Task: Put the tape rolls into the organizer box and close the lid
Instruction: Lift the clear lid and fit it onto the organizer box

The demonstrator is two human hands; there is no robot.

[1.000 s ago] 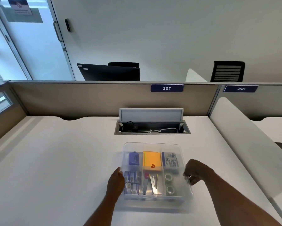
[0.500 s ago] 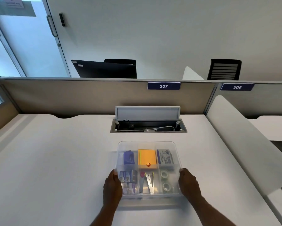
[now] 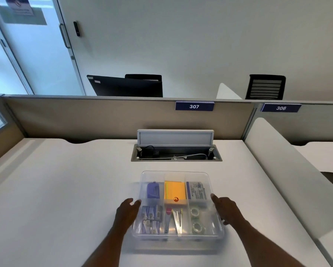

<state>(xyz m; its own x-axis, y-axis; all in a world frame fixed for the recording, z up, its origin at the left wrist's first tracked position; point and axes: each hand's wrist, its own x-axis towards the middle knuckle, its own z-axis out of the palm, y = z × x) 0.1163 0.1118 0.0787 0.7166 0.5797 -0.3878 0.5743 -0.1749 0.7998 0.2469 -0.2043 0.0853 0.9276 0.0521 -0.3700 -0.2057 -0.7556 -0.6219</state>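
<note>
The clear organizer box (image 3: 176,173) sits on the white desk in front of me, and a clear lid seems to lie over it. Two clear tape rolls (image 3: 195,211) (image 3: 197,227) rest one behind the other in its near right compartment. My left hand (image 3: 127,213) lies against the box's left side with its fingertips on the rim. On the right rim, my right hand (image 3: 227,211) has its thumb on top and its fingers curled down the wall. The box is held between both hands.
Other compartments hold an orange sticky-note pad (image 3: 175,191), a purple item (image 3: 153,190), a printed packet (image 3: 197,190), small boxes and metal clips. An open cable tray (image 3: 176,153) lies behind the box. A partition (image 3: 104,116) stands at the back, and a white divider (image 3: 289,170) to the right.
My right hand came down from beside the box onto its right edge. Both hands then slid a little forward along the box's sides.
</note>
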